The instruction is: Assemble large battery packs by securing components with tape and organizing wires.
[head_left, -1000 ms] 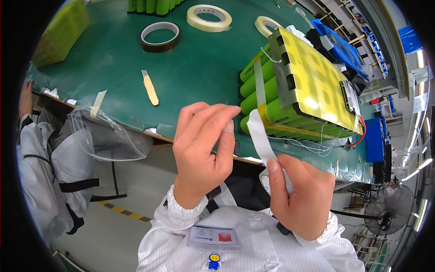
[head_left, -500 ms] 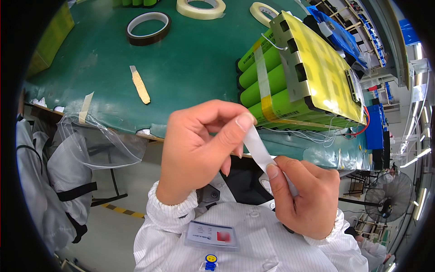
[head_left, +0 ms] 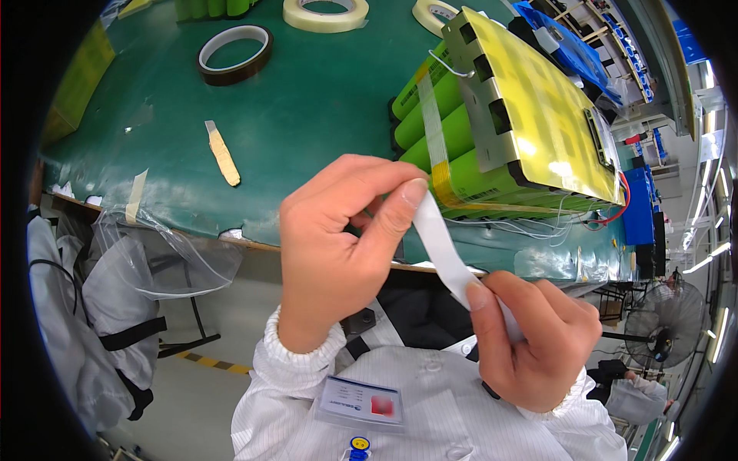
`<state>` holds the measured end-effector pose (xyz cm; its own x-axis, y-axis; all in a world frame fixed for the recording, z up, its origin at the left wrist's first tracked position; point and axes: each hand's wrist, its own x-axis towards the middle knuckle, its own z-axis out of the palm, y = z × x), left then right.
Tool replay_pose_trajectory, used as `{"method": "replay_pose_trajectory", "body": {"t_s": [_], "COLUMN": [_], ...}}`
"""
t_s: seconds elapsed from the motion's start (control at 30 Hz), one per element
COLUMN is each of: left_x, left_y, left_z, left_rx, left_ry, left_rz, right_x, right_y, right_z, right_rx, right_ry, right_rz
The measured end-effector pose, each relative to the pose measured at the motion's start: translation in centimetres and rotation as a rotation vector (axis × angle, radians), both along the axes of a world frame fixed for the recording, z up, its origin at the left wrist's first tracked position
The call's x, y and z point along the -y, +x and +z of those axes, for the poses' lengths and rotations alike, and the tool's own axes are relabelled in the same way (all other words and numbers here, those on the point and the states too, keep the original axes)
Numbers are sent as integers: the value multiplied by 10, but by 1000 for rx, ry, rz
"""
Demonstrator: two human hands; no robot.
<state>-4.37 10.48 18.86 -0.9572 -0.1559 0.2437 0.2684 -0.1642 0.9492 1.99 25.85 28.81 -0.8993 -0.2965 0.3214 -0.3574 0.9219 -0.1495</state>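
Note:
Between my two hands runs a white strip (head_left: 441,244) that looks like tape. Thumb and index finger of my left hand (head_left: 334,234) pinch its upper end. My right hand (head_left: 534,342) grips the lower part, thumb pressed on it and the other fingers curled; the strip's tail shows beyond that thumb. Just past my hands stands a battery pack (head_left: 538,123) of green cylindrical cells, with a yellow sheet over its top face and clear and yellow tape along its side. Neither hand touches the pack.
On the green table (head_left: 154,161) lie a knife with a tape-wrapped handle (head_left: 223,156), a brown tape roll (head_left: 234,58) and a cream tape roll (head_left: 326,15). A clear plastic bag (head_left: 173,257) hangs taped at the front edge. Wires (head_left: 530,227) trail beside the pack.
My hands are slightly farther apart, the right one having moved right, and more of the strip shows between them. The view has shifted a little. Both grips stay closed.

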Motion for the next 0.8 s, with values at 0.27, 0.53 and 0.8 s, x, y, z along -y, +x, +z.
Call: {"method": "replay_pose_trajectory", "body": {"t_s": [0.27,0.53,0.8], "left_x": [-27,-11,-30], "left_y": [-1,24,25], "left_z": [-11,-19,-23], "left_rx": [-162,-321,-370], "left_ry": [-128,-419,-727], "left_rz": [230,490,422], "right_x": [-1,-8,-10], "right_y": [-3,-7,-7], "right_z": [-12,-17,-26], "right_rx": [-167,-249,-239], "right_ry": [-106,-98,-110], "right_rz": [94,91,72]}}
